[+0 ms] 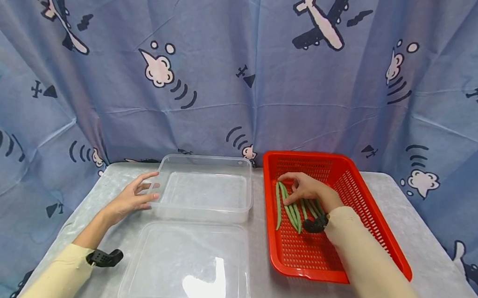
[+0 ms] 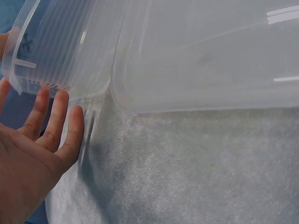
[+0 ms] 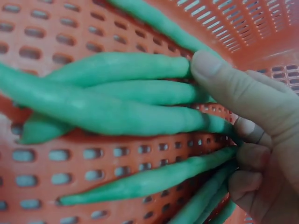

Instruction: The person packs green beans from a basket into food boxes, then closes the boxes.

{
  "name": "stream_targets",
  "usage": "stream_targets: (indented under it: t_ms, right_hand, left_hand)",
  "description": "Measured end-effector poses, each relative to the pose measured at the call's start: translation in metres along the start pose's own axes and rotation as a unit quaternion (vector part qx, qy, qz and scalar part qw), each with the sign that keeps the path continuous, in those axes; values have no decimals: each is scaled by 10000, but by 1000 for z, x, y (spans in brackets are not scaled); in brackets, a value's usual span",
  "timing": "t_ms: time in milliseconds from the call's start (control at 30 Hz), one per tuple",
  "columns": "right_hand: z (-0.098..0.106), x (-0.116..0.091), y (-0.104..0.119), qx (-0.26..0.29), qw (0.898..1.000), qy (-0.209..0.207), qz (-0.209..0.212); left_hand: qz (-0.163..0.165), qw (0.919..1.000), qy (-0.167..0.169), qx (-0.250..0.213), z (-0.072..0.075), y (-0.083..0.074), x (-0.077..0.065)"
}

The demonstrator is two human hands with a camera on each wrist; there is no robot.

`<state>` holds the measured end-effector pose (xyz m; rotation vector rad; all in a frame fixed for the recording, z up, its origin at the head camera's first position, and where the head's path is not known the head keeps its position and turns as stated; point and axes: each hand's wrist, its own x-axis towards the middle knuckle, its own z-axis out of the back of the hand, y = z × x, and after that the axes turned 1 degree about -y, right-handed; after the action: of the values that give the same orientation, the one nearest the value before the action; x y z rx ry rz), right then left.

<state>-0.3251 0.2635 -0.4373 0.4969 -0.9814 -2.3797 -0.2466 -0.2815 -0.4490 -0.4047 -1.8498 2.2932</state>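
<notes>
Right hand (image 1: 309, 189) curls its grip round green beans (image 1: 291, 209) lying in the red basket (image 1: 384, 235); left hand (image 1: 134, 198) rests open-fingered against the empty tub (image 1: 204, 188). No beans moved yet.

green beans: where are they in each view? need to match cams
Head: green beans lie right of centre on the floor of the red basket, under the right hand.
Left wrist: not in it; only the left hand beside the clear container.
Right wrist: beans fill the frame, right hand curled round them.
Shared landmark: the red basket's slotted floor, in the head and right wrist views.
</notes>
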Motion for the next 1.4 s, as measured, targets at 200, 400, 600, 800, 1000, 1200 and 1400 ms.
stream_targets:
  t_ms: [200, 400, 600, 800, 1000, 1200, 1400]
  right_hand:
    - [1, -6, -1, 557, 9980, -277, 124]
    - [1, -9, -3, 823, 9955, -427, 188]
    - [1, -6, -3, 1010, 9935, -460, 253]
    - [2, -7, -3, 1423, 9888, -456, 25]
    - [6, -11, -11, 2366, 9706, -275, -348]
    - [15, -25, -9, 2877, 9537, -700, -533]
    - [27, -38, -4, 3270, 9355, -1303, -311]
  left_hand:
    - [10, 10000, -13, 8, 1, 0, 0]
    - [42, 10000, -42, 10, 0, 1, 2]
    - [51, 10000, -47, 7, 1, 0, 1]
    - [-116, 9999, 34, 27, 2, 0, 0]
    - [-146, 9998, 98, -84, 2, 6, 1]
    - [-220, 9989, 267, -303, 5, 5, -1]
    - [-334, 9982, 327, -377, 10, 9, 3]
